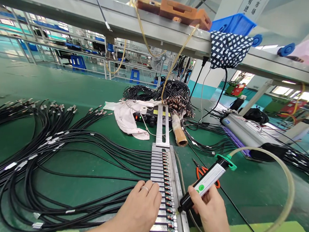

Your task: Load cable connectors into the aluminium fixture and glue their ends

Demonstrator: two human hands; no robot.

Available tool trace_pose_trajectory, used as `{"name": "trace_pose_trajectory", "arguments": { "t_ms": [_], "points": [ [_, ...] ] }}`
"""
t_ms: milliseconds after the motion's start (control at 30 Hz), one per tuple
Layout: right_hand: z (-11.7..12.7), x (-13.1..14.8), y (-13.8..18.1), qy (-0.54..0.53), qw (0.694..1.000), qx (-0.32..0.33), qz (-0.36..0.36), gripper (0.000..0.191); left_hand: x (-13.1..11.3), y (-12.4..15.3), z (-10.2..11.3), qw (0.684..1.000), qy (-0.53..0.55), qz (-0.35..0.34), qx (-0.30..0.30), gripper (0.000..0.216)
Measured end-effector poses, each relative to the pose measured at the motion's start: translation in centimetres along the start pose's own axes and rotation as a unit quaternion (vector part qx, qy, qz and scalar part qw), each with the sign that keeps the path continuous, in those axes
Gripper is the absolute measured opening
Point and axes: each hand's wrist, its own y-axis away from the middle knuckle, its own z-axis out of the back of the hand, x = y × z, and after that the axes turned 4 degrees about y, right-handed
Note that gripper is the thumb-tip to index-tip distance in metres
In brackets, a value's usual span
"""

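Note:
My left hand [140, 205] lies flat, fingers stretched out, on the black cables where they enter a long metal fixture [158, 167] that clamps a row of connector tips [167, 189]. My right hand [211, 211] is wrapped round a black-and-white dispensing syringe [207, 180] with a green cap. Its dark tip points down at the connectors on the fixture's right side. A clear hose [286, 181] loops from the syringe's cap round to the right.
Many black cables [46, 146] fan out to the left over the green bench. Orange-handled scissors [202, 170] lie just behind the syringe. A white cloth [128, 119], a black control box [150, 117], a cable bundle [172, 92] and a grey device [246, 131] sit farther back under an overhead shelf [125, 19].

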Motion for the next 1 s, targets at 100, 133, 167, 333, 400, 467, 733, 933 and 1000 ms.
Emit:
{"name": "trace_pose_trajectory", "arguments": {
  "t_ms": [100, 133, 167, 333, 400, 467, 733, 933, 1000],
  "points": [
    [-0.02, 0.01, -0.01, -0.009, 1.0, -0.005, -0.001, 0.033, -0.07, 0.03, 0.09, 1.0, -0.003, -0.001, 0.011, 0.024],
    [-0.05, 0.05, -0.02, -0.012, 1.0, -0.007, -0.002, 0.034, -0.1, 0.05, 0.11, 1.0, -0.004, -0.002, 0.018, 0.024],
    [-0.07, 0.11, -0.03, -0.013, 1.0, -0.008, -0.003, 0.034, -0.12, 0.06, 0.12, 1.0, -0.004, -0.002, 0.026, 0.024],
    [-0.12, 0.65, 0.03, 0.008, 1.0, -0.018, -0.004, 0.034, -0.14, 0.12, 0.06, 0.999, -0.002, -0.003, 0.033, 0.024],
    [-0.13, 0.81, 0.07, 0.012, 1.0, -0.024, -0.004, 0.035, -0.12, 0.11, 0.07, 1.0, 0.001, -0.004, 0.029, 0.023],
    [-0.18, 0.85, 0.08, 0.01, 1.0, -0.029, -0.003, 0.035, -0.11, 0.07, 0.11, 1.0, 0.004, -0.004, 0.025, 0.023],
    [-0.07, 0.47, 0.09, -0.09, 0.994, -0.059, 0.002, 0.035, -0.09, -0.1, 0.21, 1.0, 0.0, -0.001, 0.005, 0.025],
    [0.26, 0.44, 0.29, -0.104, 0.994, -0.019, -0.011, 0.036, -0.12, -0.09, 0.19, 1.0, 0.007, 0.001, 0.017, 0.02],
    [0.3, 0.63, 0.34, -0.067, 0.998, -0.004, -0.015, 0.036, -0.08, -0.06, 0.17, 1.0, 0.008, 0.003, 0.029, 0.019]
  ]
}}
